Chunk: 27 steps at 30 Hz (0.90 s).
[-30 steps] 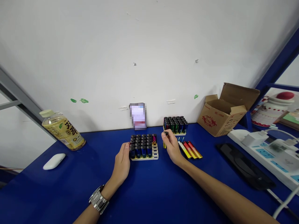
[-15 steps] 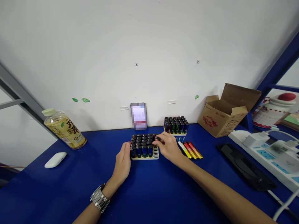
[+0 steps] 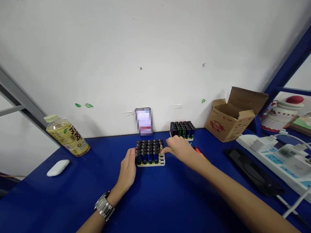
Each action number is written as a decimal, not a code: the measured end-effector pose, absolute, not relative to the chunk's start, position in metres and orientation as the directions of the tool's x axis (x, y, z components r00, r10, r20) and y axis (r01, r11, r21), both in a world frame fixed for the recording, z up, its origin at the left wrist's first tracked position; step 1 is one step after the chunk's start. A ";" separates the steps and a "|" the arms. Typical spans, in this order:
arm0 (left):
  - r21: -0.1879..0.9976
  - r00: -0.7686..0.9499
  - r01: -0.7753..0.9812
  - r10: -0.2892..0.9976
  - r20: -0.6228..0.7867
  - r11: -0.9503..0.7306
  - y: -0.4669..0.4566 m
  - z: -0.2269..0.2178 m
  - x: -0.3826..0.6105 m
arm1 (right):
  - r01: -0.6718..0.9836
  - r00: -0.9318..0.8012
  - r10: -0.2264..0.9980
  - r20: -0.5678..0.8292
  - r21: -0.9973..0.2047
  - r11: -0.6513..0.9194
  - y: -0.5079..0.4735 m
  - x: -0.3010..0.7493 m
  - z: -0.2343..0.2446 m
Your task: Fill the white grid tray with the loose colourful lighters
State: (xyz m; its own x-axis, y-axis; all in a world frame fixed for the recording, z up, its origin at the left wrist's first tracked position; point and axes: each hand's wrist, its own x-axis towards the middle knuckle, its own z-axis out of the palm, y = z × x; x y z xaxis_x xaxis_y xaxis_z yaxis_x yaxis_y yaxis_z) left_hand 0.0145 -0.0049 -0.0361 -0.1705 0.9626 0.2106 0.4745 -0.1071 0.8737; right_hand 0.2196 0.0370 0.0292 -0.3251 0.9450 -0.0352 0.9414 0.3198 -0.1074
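Observation:
A pale rack (image 3: 151, 165) on the blue table holds several upright batteries (image 3: 150, 157) with dark tops and blue bodies. Its right-hand column has bare slots toward the front. My left hand (image 3: 128, 166) rests along the rack's left side, fingers extended against it and not wrapped round anything. Over the rack's right edge is my right hand (image 3: 181, 149), its thumb stretched toward the right column and apart from the index finger. Nothing shows between them, though the other fingers are partly hidden. Red-and-yellow sticks (image 3: 201, 153) lie partly hidden behind my right wrist.
A second rack of batteries (image 3: 182, 130) stands by the wall. Left are a drink bottle (image 3: 69, 136) and a white case (image 3: 58, 167). A phone (image 3: 144, 121) leans on the wall. Right are an open cardboard box (image 3: 223, 124), a black device (image 3: 252, 171) and a power strip (image 3: 274, 158).
My right hand has shifted slightly right and away from me. The battery pinched in it earlier no longer shows between its fingers. My left hand stays against the rack.

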 end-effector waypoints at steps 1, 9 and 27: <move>0.873 -0.169 0.476 0.963 0.210 -0.107 -0.005 -0.036 0.014 | 0.956 -0.285 0.957 -0.047 -0.088 0.280 0.035 0.226 0.034; 0.875 -0.171 0.472 0.961 0.216 -0.113 -0.004 -0.037 0.014 | 0.997 -0.014 0.962 -0.274 0.067 0.034 0.019 0.282 0.024; 0.877 -0.172 0.466 0.960 0.219 -0.117 -0.005 -0.037 0.014 | 0.859 -0.433 0.831 0.348 -0.120 0.498 0.035 0.247 -0.028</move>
